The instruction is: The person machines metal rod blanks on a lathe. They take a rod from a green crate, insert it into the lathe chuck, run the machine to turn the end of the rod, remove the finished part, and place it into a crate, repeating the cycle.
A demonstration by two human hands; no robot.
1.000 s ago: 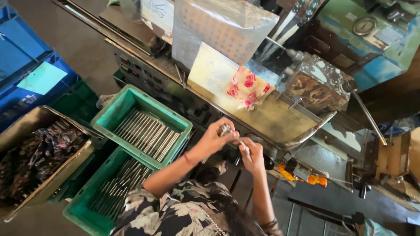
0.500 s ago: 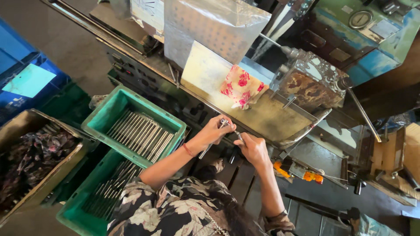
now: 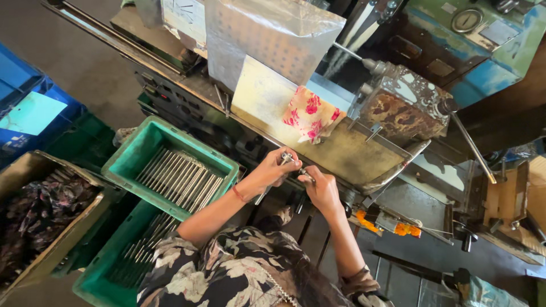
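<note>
My left hand [image 3: 274,169], with a red band at the wrist, grips a thin metal rod [image 3: 263,196] near its top end; the rod slants down and to the left below the hand. My right hand [image 3: 322,189] is right beside it, fingers pinched on a small metal piece [image 3: 303,172] at the rod's top end. Both hands are held in front of the worn metal machine bed [image 3: 347,156]. A green crate [image 3: 136,149] with several similar rods lies just left of my left arm.
A second green crate [image 3: 94,284] of rods sits lower left, beside a brown box [image 3: 28,170] of dark scrap and blue crates [image 3: 23,96]. A floral cloth [image 3: 310,116], a plastic bag [image 3: 267,40] and a rusty machine head [image 3: 406,108] stand on the machine.
The hands stay together at the rod's top end; the right hand has shifted slightly along it. The view has drifted a little.
</note>
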